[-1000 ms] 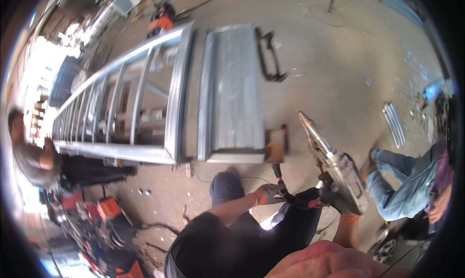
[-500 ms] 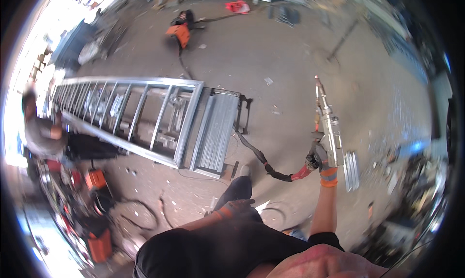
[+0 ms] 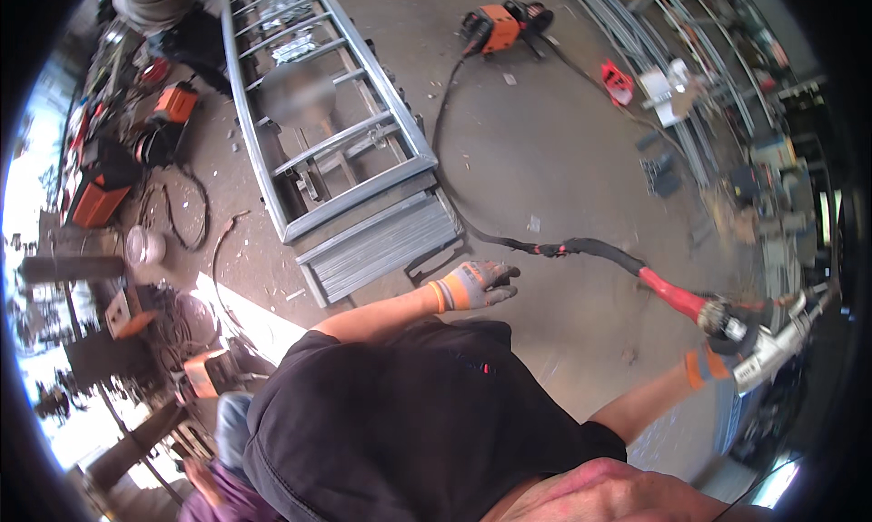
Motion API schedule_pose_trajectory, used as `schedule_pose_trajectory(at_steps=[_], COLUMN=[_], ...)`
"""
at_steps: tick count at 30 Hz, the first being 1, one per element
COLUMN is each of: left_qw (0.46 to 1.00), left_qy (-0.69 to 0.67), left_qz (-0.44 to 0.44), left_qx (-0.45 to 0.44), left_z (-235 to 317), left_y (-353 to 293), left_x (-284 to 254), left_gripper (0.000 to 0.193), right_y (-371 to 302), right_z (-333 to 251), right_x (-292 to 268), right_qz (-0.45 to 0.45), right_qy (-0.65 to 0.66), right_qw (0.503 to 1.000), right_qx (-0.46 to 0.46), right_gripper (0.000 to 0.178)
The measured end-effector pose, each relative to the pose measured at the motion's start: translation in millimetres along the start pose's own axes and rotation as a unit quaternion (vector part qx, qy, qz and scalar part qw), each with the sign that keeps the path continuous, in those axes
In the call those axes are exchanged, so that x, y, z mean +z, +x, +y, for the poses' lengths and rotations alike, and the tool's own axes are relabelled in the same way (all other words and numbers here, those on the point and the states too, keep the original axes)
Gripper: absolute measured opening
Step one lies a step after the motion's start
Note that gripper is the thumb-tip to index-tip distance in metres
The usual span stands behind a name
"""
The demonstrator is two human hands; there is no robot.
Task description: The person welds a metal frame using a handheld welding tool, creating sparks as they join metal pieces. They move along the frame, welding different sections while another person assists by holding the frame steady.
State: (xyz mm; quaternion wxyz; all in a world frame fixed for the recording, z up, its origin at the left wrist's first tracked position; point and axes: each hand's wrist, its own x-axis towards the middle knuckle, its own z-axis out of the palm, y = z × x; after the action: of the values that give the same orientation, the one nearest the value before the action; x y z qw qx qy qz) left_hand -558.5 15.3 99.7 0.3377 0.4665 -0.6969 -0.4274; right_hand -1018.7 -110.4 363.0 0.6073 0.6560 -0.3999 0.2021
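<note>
My right hand (image 3: 724,357), in a grey glove with an orange cuff, is wrapped round the grip of a silver welding gun (image 3: 774,351). The gun stretches out toward the right rim, where its tip is blurred. From it a thick cable with a red sleeve (image 3: 674,295) runs left along the floor, turning black on the way. My left hand (image 3: 474,286), gloved alike, is held in front of my body with its fingers apart and nothing in them. Beyond it lies a stack of grooved metal strips (image 3: 381,245), against the near end of a long ladder-like metal frame (image 3: 359,190).
A person (image 3: 159,9) bends beside the frame at the upper left; another person (image 3: 222,490) is at the lower left. An orange wire feeder (image 3: 500,29) stands on the floor ahead. Orange machines (image 3: 100,199) and loose hoses (image 3: 195,208) crowd the left; metal profiles (image 3: 627,45) lie at upper right.
My view and body have turned right. The welding gun has swung out to the right, still in my right hand. My left hand has lifted away from my leg.
</note>
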Motion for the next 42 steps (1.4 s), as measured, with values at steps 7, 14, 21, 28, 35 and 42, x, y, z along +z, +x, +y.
schedule_pose_trajectory(at_steps=[7, 14, 21, 28, 35, 42], left_qw=[0.956, 0.849, 0.771, 0.745, 0.533, 0.368], left_qy=[0.133, 0.015, 0.023, 0.063, 0.07, 0.155], left_qz=[0.191, 0.443, 0.519, 0.559, 0.65, 0.68], left_qx=[-0.178, -0.288, -0.37, -0.359, -0.538, -0.615], left_z=[-52.7, -40.0, -107.6, -174.8, -247.6, -286.8], left_y=[91.8, 143.7, 211.8, 254.5, 251.5, 281.6], left_x=[-9.8, 24.0, -46.9, -225.9, -270.6, -269.9], left_gripper=[0.047, 0.04, 0.047, 0.05, 0.057, 0.057], right_y=[106.0, 314.2, 532.5, 726.1, 866.2, 986.8], right_z=[69.8, -7.8, -223.9, -396.6, -527.6, -694.4], right_x=[274.9, 496.9, 536.7, 518.3, 473.7, 444.4], right_qz=[0.12, 0.17, 0.168, 0.174, 0.185, 0.169], right_qy=[0.256, 0.352, 0.567, 0.652, 0.713, 0.788], right_qw=[0.953, 0.916, 0.806, 0.737, 0.667, 0.567], right_qx=[0.111, 0.087, 0.027, -0.041, -0.109, -0.17], right_gripper=[0.045, 0.045, 0.052, 0.059, 0.067, 0.075])
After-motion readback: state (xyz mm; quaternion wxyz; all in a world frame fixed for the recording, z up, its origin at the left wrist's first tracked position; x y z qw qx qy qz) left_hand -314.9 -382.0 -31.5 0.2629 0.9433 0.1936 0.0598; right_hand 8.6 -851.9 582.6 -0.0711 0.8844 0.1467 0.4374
